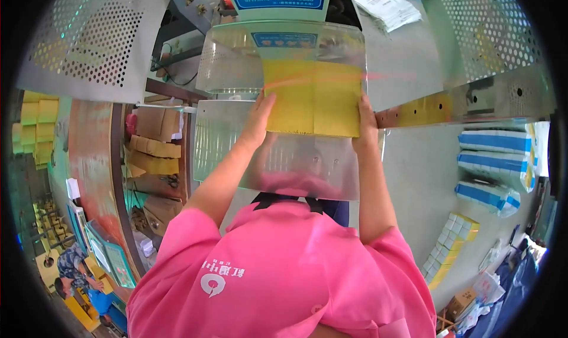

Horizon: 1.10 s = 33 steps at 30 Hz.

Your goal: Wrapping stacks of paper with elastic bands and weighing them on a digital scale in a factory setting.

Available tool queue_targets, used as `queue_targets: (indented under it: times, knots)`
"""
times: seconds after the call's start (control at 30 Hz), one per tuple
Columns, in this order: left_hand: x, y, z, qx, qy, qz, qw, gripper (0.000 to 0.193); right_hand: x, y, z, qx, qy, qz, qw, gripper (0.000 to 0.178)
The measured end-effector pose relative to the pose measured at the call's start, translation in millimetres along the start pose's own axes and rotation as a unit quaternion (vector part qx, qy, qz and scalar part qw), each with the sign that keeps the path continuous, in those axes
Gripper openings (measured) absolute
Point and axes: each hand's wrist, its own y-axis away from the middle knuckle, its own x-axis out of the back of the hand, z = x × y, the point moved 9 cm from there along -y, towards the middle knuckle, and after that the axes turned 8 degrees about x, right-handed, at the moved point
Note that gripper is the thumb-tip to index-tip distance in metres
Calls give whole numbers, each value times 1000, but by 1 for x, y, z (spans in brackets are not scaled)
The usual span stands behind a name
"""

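Note:
A yellow rectangular block, perhaps stacked card or paper, has a faint line down its middle. My left hand presses its left edge, and my right hand closes on the right edge, so it is held between the two. Beneath and nearer to me is a shiny metal plate that mirrors my pink shirt. Beyond the block stands a clear plastic cover on the machine. A thin red light line crosses the block. The fingers under the block are hidden.
Perforated metal panels flank the machine, with a metal bar at right. Blue-and-white packs and yellow-white bundles lie on the right. At left are a reddish-brown table and folded cardboard. Another person works at lower left.

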Motion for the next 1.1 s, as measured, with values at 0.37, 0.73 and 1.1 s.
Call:
queue_targets:
  times: [0.37, 0.73, 1.1]
  knots:
    - [-13, -2, 1, -19, -45, 70, 996, 65, 13, 3, 14, -106, -31, 51, 993, 51]
    - [-25, -10, -6, 20, -15, 3, 1000, 69, 45, -9, 6, 89, 75, 128, 985, 58]
    - [-3, 30, -8, -27, -49, 65, 996, 59, 31, 0, 45, -48, 3, 11, 999, 55]
